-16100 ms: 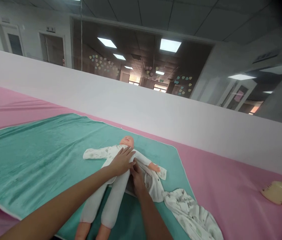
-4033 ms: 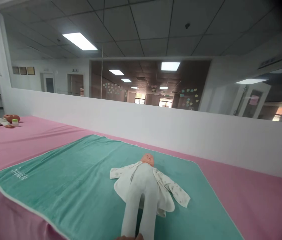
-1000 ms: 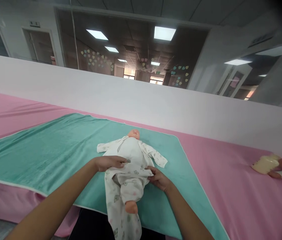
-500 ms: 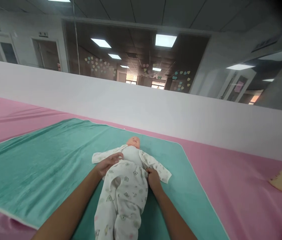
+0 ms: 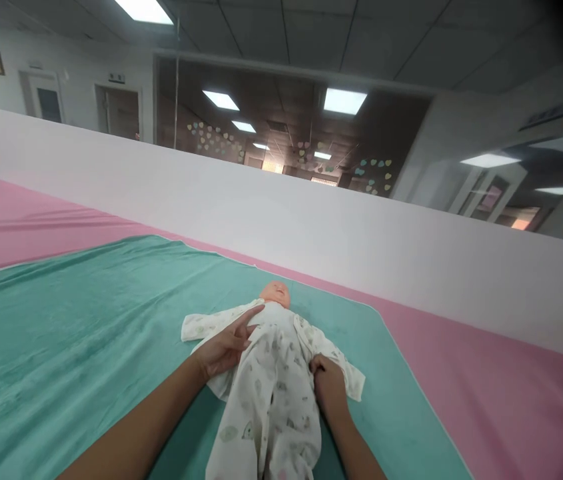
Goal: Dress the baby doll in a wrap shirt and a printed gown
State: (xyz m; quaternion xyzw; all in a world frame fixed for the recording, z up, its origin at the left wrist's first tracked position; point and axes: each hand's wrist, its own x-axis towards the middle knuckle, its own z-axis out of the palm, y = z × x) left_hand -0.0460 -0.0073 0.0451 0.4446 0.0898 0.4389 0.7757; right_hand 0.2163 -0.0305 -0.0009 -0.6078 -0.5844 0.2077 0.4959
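A baby doll (image 5: 276,293) lies on its back on a teal blanket (image 5: 111,320), head toward the wall. It wears white patterned baby clothes (image 5: 281,380) with sleeves spread out to both sides, and plain white cloth shows at the chest. My left hand (image 5: 226,347) rests on the left side of the doll's chest, index finger stretched toward the neck and the other fingers apart. At the doll's right side, my right hand (image 5: 330,383) is closed, its curled fingers on the edge of the clothes below the right sleeve.
Pink sheeting (image 5: 501,380) lies under the blanket and shows on both sides. A low white wall (image 5: 311,220) runs behind, topped by a large glass pane (image 5: 286,93) with heart stickers and lit ceiling panels visible in it.
The view has tilted and shifted slightly. My left index finger now reaches farther up the chest. The clothes' front is pulled narrower and creased, and my right hand stays at the side.
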